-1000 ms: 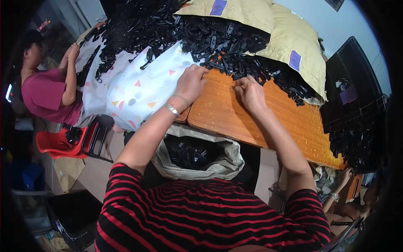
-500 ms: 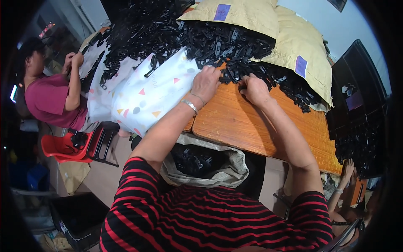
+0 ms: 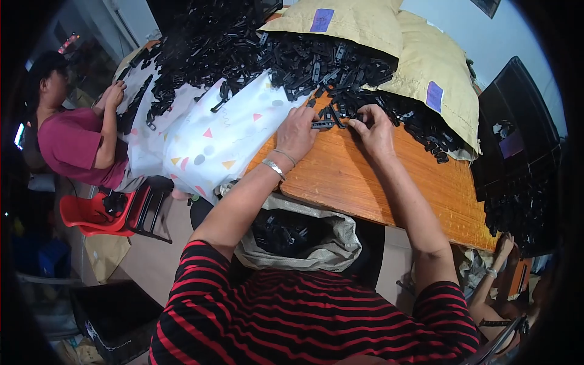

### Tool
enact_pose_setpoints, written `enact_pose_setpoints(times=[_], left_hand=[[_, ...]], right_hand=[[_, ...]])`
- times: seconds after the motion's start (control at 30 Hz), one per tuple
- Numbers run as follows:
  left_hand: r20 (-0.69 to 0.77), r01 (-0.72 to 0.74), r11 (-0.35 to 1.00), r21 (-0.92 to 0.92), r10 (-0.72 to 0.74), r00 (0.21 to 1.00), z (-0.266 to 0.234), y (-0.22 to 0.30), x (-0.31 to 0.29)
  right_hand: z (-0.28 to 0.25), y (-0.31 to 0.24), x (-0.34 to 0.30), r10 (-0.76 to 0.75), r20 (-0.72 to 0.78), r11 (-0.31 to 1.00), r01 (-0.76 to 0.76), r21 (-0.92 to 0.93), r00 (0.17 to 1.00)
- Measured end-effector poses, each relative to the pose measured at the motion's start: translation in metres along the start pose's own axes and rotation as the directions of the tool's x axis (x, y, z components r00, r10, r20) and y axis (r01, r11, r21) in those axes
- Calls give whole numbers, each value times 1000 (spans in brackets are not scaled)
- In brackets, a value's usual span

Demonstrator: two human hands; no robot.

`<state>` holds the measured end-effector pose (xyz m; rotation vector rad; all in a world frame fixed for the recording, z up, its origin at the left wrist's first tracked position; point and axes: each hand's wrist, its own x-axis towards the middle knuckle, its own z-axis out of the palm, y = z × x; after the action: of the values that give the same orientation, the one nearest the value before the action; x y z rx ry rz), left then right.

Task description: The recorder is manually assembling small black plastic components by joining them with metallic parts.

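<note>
My left hand (image 3: 296, 135) is closed on a small, long black plastic piece (image 3: 323, 124) that sticks out from its fingertips to the right. My right hand (image 3: 377, 132) is a short way to the right, over the wooden table (image 3: 340, 173). Its thumb and forefinger are bent together beside a few loose black pieces, and what they pinch, if anything, is too small to make out. Just beyond both hands lies a large heap of the same black plastic pieces (image 3: 316, 64).
Two tan sacks (image 3: 435, 76) lie over the heap's far side. A white patterned sheet (image 3: 201, 137) covers the table's left. Below the edge an open woven sack (image 3: 340, 243) holds black pieces. Co-workers sit left (image 3: 79, 134) and right (image 3: 486, 286); a black crate (image 3: 112, 316) stands lower left.
Both hands have drawn slightly back from the heap. A black piece now shows in my left fingers, and my right hand has turned, with its thumb and forefinger brought together.
</note>
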<state>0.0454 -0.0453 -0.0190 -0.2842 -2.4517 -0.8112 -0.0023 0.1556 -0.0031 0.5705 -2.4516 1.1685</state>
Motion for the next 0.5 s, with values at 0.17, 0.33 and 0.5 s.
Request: enact_pose_setpoints(times=[0.17, 0.33, 0.5], left_hand=[[-53, 79, 994, -75, -83, 995, -7, -4, -12], [-37, 89, 982, -164, -96, 995, -14, 4, -23], [-3, 65, 978, -196, -67, 998, -25, 10, -31]], right_hand=[[15, -37, -46, 248, 312, 781, -380, 496, 917], [18, -37, -69, -28, 277, 998, 10, 67, 960], [6, -44, -65, -192, 254, 977, 209, -43, 948]])
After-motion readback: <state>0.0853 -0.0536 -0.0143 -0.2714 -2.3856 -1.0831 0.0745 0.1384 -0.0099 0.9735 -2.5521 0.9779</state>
